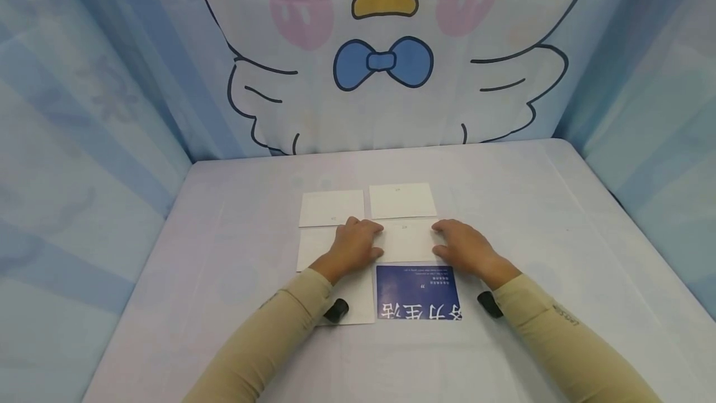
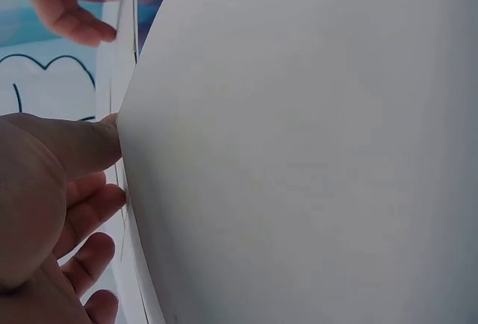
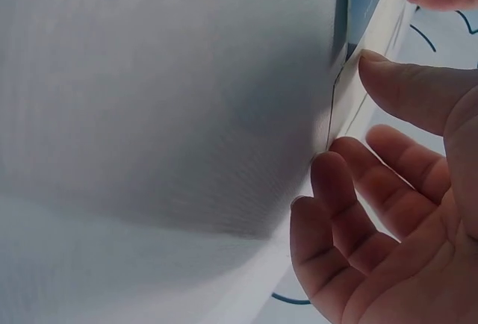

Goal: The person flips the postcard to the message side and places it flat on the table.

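Observation:
In the head view, a white card (image 1: 407,240) lies flat in the middle row of the right column, between the two hands. My left hand (image 1: 353,247) rests over the neighbouring white card (image 1: 314,247), thumb and fingertips at the middle card's left edge. From the other side, my right hand (image 1: 464,246) touches the right edge with thumb and fingertips spread apart. Just below lies a blue card (image 1: 418,294) with white characters, upside down in this view. In the right wrist view, the right hand's thumb (image 3: 411,92) and loosely bent fingers stand along the card edge.
Two more white cards, one at back left (image 1: 331,209) and one at back right (image 1: 401,201), form the far row. Another white card (image 1: 358,297) lies under the left forearm. All lie on a pale cloth-covered table (image 1: 235,235), with a printed curtain (image 1: 386,117) behind.

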Demonstrator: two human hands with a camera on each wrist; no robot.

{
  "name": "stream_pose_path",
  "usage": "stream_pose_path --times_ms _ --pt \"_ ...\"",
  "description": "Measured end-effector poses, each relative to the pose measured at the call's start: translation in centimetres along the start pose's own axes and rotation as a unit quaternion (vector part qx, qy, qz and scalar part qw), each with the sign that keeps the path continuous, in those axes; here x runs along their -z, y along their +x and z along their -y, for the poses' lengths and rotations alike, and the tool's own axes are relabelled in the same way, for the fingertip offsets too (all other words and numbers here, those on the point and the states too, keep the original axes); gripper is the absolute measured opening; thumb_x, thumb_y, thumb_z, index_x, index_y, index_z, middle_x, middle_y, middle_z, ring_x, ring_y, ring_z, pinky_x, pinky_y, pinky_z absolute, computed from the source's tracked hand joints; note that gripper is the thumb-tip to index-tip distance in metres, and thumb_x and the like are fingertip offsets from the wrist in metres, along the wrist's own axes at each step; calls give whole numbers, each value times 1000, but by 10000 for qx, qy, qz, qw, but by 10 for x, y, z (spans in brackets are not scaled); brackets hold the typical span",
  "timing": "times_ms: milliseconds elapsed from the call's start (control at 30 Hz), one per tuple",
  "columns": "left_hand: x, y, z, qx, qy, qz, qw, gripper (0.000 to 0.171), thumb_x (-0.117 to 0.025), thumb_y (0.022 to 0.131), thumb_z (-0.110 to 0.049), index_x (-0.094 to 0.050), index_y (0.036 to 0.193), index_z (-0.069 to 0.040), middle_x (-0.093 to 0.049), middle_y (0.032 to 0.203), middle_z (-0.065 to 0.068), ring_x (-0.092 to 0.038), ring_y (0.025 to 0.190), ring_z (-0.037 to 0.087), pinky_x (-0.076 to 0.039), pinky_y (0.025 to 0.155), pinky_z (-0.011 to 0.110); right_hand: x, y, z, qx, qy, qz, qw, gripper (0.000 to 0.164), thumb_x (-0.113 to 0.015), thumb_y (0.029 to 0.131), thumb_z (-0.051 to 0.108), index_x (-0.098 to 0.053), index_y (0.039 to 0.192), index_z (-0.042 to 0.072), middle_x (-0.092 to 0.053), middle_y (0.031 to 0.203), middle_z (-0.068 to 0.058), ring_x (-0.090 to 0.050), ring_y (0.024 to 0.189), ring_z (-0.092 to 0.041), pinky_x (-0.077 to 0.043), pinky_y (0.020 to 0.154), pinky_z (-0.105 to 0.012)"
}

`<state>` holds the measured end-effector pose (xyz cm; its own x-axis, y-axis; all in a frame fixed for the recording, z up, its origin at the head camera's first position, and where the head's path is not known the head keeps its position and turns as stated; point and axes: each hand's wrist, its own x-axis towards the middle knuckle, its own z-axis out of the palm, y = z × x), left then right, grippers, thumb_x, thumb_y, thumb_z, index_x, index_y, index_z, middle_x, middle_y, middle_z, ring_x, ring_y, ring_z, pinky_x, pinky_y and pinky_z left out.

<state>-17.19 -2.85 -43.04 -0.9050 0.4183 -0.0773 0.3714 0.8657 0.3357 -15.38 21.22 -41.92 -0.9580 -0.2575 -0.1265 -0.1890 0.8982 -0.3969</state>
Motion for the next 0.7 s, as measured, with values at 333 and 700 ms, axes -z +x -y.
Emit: stream_pose_path --times_ms 333,700 --pt "1 0 -1 -10 -183 19 9998 47 -73 92 -25 -61 135 -9 -63 132 7 -52 119 29 -41 95 47 3 0 2 37 -5 79 10000 54 -68 93 15 -50 139 -8 -51 140 -28 -47 131 -44 -36 108 -55" --pt "7 -32 -7 -323 -672 192 9970 59 -79 87 -33 -59 138 -10 -60 136 5 -49 124 28 -40 98 48 3 -25 -2 313 253 -61 9992 60 -74 90 28 -54 137 -5 -54 136 -26 -51 125 -43 -41 104 -56"
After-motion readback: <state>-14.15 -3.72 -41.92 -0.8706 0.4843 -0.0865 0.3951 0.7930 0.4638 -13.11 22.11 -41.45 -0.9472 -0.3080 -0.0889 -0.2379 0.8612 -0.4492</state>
